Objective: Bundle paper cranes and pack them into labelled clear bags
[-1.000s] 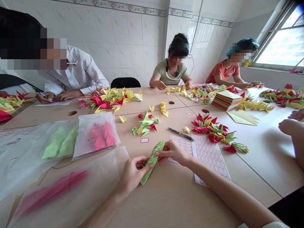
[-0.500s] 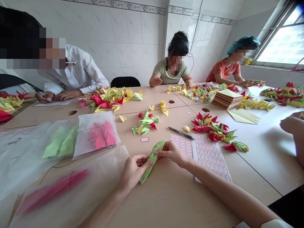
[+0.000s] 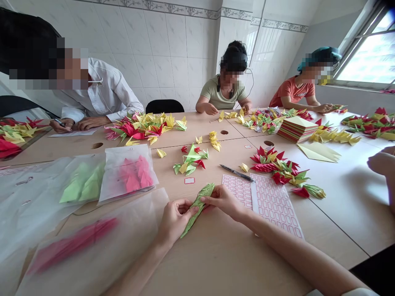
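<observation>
A long strip of folded green paper (image 3: pixel 203 192), with narrow creased layers, is held slantwise just above the table's near side. My left hand (image 3: pixel 177 218) pinches its lower part between thumb and fingers. Higher up, my right hand (image 3: pixel 220 201) grips the upper right edge, thumb on top. Some of the strip is hidden under my fingers. Beyond it lie a small red-framed label (image 3: pixel 189 180) and a loose group of green, red and yellow folded paper pieces (image 3: pixel 190 161).
Clear bags with pink (image 3: pixel 74 242) and green paper (image 3: pixel 82 183) cover the left. On the right are label sheets (image 3: pixel 276 205), a pen (image 3: pixel 237 173), a paper stack (image 3: pixel 298 130) and folded paper piles (image 3: pixel 280 164). Several people sit around the table (image 3: pixel 197 263).
Both my hands keep their hold on the green paper, almost unmoved. The view shifts slightly. Across the table, the middle person's hand has moved down toward the tabletop.
</observation>
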`<state>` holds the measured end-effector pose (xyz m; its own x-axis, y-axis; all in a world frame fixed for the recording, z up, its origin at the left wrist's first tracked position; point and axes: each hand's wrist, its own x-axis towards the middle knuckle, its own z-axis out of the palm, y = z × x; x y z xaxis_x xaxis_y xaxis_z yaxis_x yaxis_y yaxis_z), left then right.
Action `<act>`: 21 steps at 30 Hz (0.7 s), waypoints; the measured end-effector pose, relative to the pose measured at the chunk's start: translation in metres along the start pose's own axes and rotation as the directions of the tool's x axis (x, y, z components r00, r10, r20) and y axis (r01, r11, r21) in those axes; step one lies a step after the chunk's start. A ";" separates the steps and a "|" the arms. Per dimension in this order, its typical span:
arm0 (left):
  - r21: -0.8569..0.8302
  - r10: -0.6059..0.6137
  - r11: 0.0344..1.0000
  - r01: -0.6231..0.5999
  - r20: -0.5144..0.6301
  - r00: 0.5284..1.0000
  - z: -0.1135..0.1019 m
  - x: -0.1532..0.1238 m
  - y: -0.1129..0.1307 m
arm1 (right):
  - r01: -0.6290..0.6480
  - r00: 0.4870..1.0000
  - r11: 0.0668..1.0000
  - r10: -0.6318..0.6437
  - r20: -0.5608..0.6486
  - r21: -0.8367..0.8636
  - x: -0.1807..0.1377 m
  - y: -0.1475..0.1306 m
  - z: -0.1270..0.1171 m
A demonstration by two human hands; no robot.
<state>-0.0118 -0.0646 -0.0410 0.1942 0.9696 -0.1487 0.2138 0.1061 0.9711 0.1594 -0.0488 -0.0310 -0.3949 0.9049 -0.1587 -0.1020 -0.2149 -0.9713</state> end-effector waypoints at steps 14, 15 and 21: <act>0.058 -0.001 0.998 0.000 0.017 1.000 0.002 -0.001 0.003 | 0.041 0.997 0.991 -0.048 -0.058 -0.126 -0.001 0.008 0.005; 0.047 -0.014 0.999 0.013 0.037 0.999 0.001 0.000 0.004 | 0.043 0.997 0.993 -0.050 -0.058 -0.110 -0.001 0.007 0.005; -0.045 -0.049 0.997 0.057 0.171 0.984 -0.016 -0.003 0.023 | 0.038 0.997 0.999 -0.036 -0.066 0.034 0.000 -0.007 -0.007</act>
<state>-0.0224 -0.0617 -0.0153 0.3443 0.9114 -0.2255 0.1808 0.1713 0.9685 0.1665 -0.0450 -0.0253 -0.3296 0.9344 -0.1350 -0.1482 -0.1924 -0.9701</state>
